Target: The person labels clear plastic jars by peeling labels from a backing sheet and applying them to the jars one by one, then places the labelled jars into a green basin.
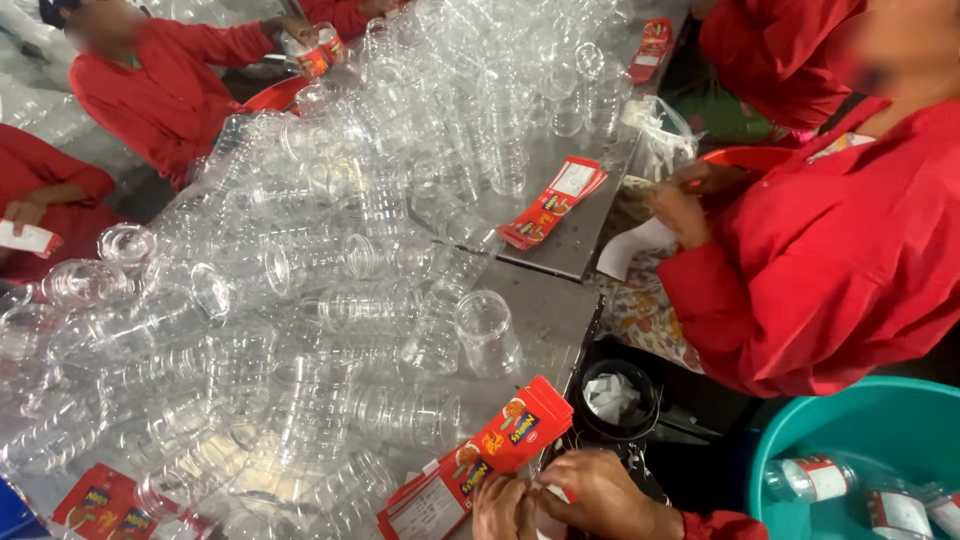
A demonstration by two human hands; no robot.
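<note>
We label clear jars beside the stack of red printed sticker labels [480,455].
Our left hand [503,505] and right hand [600,492] pinch one label below that stack; few labelled clear plastic jars [812,478] fill the teal tub [870,415] right of it, many bare clear plastic jars [330,300] remain above.

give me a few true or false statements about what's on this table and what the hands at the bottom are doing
1. The table is heaped with clear plastic jars. True.
2. The tub at lower right is yellow. False: it is teal, with labelled jars lying in it.
3. A stack of red labels lies on the table just by the person's hands. True.
4. The left hand and right hand are far apart. False: they are close together at the table edge, working on something small.
5. The people around the table wear blue. False: their sleeves are red.
</note>
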